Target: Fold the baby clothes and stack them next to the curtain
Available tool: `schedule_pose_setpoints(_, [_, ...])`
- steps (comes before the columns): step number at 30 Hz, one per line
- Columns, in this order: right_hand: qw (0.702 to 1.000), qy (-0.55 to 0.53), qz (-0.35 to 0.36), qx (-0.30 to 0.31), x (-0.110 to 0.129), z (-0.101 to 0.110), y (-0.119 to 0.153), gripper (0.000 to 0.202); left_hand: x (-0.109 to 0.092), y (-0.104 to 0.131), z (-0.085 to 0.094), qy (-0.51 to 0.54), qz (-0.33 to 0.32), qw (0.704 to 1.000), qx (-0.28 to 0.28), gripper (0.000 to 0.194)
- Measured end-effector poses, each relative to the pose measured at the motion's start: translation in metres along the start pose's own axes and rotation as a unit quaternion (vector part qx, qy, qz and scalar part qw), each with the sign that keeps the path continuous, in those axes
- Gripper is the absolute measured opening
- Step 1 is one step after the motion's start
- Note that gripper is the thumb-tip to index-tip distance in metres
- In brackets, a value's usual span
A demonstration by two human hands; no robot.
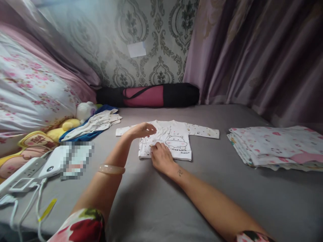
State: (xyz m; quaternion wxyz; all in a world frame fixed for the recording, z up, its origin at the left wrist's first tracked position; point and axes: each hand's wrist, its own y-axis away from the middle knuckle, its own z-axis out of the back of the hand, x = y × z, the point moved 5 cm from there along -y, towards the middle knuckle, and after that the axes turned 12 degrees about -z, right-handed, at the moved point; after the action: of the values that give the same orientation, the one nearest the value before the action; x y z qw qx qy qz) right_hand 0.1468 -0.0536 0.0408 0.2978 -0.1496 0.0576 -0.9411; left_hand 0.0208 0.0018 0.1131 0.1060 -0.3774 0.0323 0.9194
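Note:
A small white long-sleeved baby top (176,137) lies spread flat on the grey sheet, its sleeves out to both sides and a hippo drawing with lettering on its front. Above its left part hovers my left hand (143,130), fingers apart and slightly bent, with nothing visible in it. My right hand (163,157) rests on the lower middle of the top, its fingers curled down against the fabric; whether they pinch any cloth is hidden.
Folded patterned cloths (275,144) are stacked at the right. A black and pink roll bag (145,95) lies along the wall. Left are crumpled clothes (94,124), plush toys (67,126), a power strip (26,171), cables and a white device (54,161).

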Motion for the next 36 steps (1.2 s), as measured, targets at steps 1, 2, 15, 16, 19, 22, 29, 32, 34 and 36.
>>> schedule_pose_setpoints(1, [1.0, 0.0, 0.001, -0.002, 0.0, 0.0, 0.0, 0.023, 0.006, 0.001, -0.001, -0.036, 0.023, 0.999, 0.009, 0.022])
schedule_pose_setpoints(2, [1.0, 0.001, 0.004, -0.002, 0.001, 0.0, 0.0, 0.023, 0.014, 0.004, 0.001, -0.067, 0.043, 0.997, -0.005, 0.02])
schedule_pose_setpoints(15, [1.0, 0.023, 0.014, -0.002, 0.003, 0.0, 0.002, 0.021, 0.091, 0.041, -0.006, -0.071, 0.225, 0.954, -0.185, 0.018])
schedule_pose_setpoints(16, [1.0, 0.024, 0.013, 0.0, 0.003, 0.0, 0.002, 0.021, 0.095, 0.04, -0.009, -0.06, 0.234, 0.952, -0.191, 0.016])
schedule_pose_setpoints(19, [0.999, 0.028, 0.017, 0.003, 0.003, 0.0, 0.002, 0.021, 0.103, 0.037, -0.014, -0.034, 0.251, 0.947, -0.198, 0.006])
schedule_pose_setpoints(22, [0.999, 0.028, 0.016, 0.002, 0.004, 0.001, 0.002, 0.021, 0.106, 0.037, -0.012, 0.003, 0.259, 0.944, -0.207, 0.005])
schedule_pose_setpoints(29, [0.998, 0.055, 0.041, 0.005, 0.009, 0.001, 0.003, 0.025, 0.11, 0.044, 0.003, 0.152, 0.259, 0.924, -0.237, 0.015])
schedule_pose_setpoints(32, [0.998, 0.057, 0.038, 0.006, 0.009, 0.001, 0.003, 0.024, 0.114, 0.043, 0.015, 0.181, 0.249, 0.921, -0.239, 0.02])
schedule_pose_setpoints(34, [0.998, 0.053, 0.036, 0.005, 0.008, 0.0, 0.003, 0.023, 0.118, 0.041, 0.026, 0.197, 0.248, 0.919, -0.236, 0.022])
schedule_pose_setpoints(36, [0.998, 0.05, 0.036, 0.003, 0.008, 0.0, 0.003, 0.022, 0.123, 0.039, 0.038, 0.196, 0.254, 0.917, -0.238, 0.022])
